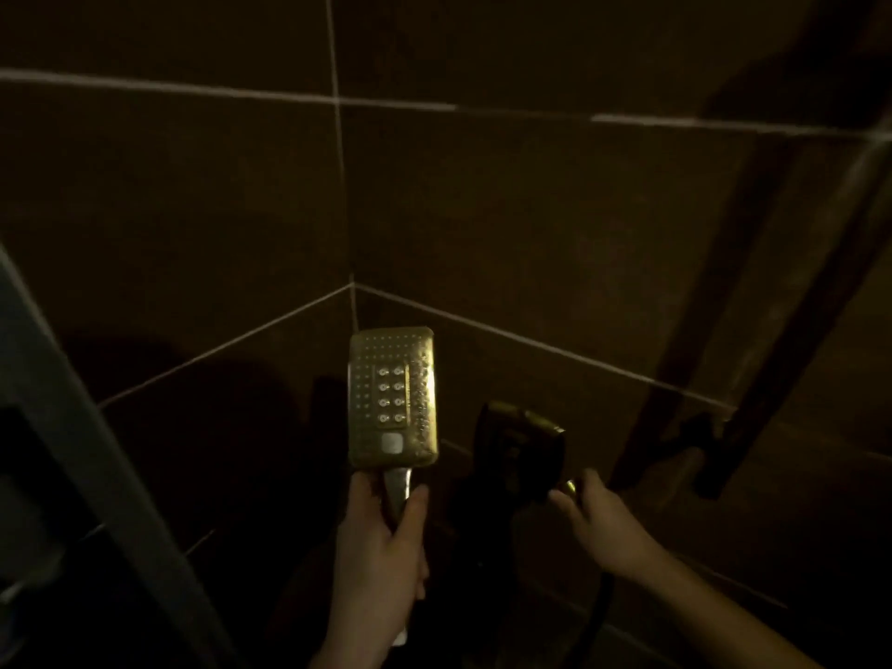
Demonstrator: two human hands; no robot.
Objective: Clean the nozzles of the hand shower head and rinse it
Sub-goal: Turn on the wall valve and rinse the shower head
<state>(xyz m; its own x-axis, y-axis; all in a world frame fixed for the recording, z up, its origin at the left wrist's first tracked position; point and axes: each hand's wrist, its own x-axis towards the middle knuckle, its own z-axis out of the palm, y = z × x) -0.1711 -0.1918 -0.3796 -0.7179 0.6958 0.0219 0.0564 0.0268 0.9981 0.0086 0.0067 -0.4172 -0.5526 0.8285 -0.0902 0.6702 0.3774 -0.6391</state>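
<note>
Dark fitting (pixel 523 446) at right hand (pixel 598 519) perhaps a tap; too dim.

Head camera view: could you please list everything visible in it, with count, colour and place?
shower head: one, gold-tinted face with rows of nozzles and a pale square button, centre, held upright with its face to the camera.
tap fitting: one, dark with gold glints, right of the shower head.
wall tiles: several, dark brown with pale grout lines, meeting in a corner behind.
pole: one, dark, slanting at right; details too dim to tell.
frame edge: one, grey, slanting at left.
left hand: one, grips the shower head's handle.
right hand: one, pinches a small gold part of the tap fitting.
</note>
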